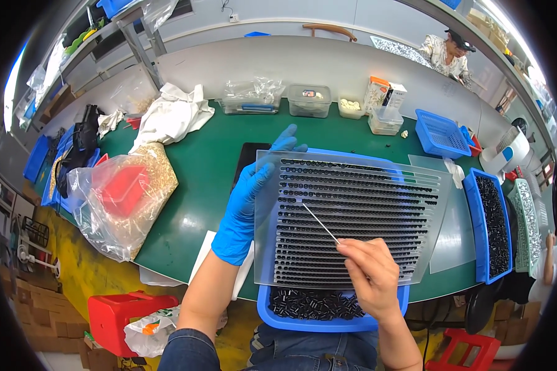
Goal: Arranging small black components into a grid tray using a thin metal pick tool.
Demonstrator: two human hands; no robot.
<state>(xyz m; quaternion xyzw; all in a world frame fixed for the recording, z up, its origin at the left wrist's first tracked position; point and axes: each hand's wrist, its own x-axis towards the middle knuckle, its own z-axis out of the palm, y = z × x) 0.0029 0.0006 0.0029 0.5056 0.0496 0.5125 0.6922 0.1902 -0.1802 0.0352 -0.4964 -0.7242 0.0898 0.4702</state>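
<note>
My left hand (244,198), in a blue glove, grips the left edge of a clear flat plate (266,256), its fingertips reaching past the top corner. Rows of small black cylindrical parts (353,213) fill long slots across the plate. Bare and closed in a pinch, my right hand (374,272) holds a thin pale stick (320,222). The stick's tip meets the plate near the left end of an upper row. Beneath the plate sits a blue tub (263,306) with loose black parts (315,304) showing at its near end.
On the green table (198,170), a bag of golden bits (158,179) with a red scoop-like container lies left. Plastic boxes (309,101) line the back. A blue basket (440,133) and a blue bin of black parts (494,216) stand right. Another person (445,55) sits beyond the partition.
</note>
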